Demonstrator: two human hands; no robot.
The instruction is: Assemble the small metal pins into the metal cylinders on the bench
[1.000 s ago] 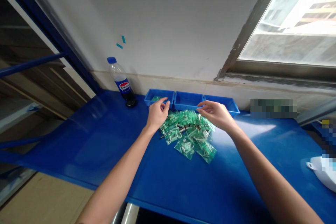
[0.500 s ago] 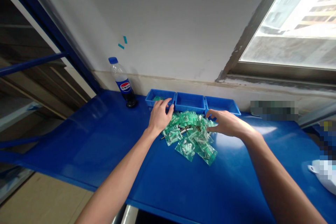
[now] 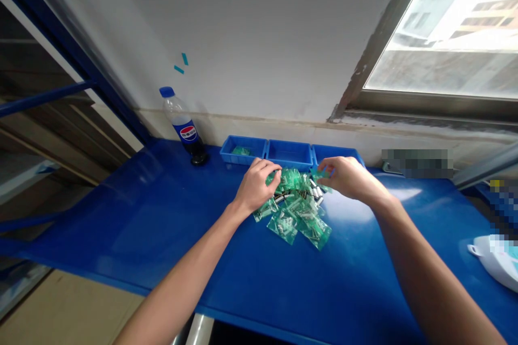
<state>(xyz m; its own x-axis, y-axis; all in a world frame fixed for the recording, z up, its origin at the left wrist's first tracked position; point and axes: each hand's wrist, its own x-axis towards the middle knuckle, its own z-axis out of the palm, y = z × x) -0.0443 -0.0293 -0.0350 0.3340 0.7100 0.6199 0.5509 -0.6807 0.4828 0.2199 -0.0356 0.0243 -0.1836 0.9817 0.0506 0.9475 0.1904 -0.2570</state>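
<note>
A loose pile of small green plastic packets (image 3: 299, 210) lies on the blue table, with pale and dark little parts showing through or among them. My left hand (image 3: 259, 183) reaches over the pile's left side, thumb and fingertips nearly together on a green packet (image 3: 270, 177); the fingers partly cover it. At the pile's right, my right hand (image 3: 346, 177) pinches another green packet (image 3: 321, 174), lifted slightly near the right tray. Behind the pile stand a left blue tray (image 3: 227, 157) with green packets in it, a middle blue tray (image 3: 289, 161) and a right blue tray (image 3: 334, 150).
A cola bottle (image 3: 186, 132) stands on the blue table (image 3: 162, 215), left of the trays, near the wall. A blurred-out object (image 3: 418, 164) lies at the back right. A white item (image 3: 491, 259) sits at the right edge. Blue rack bars rise at the left.
My left hand has moved right, from in front of the left tray onto the pile, and its fingers have closed. My right hand has lifted a packet from the pile's right side.
</note>
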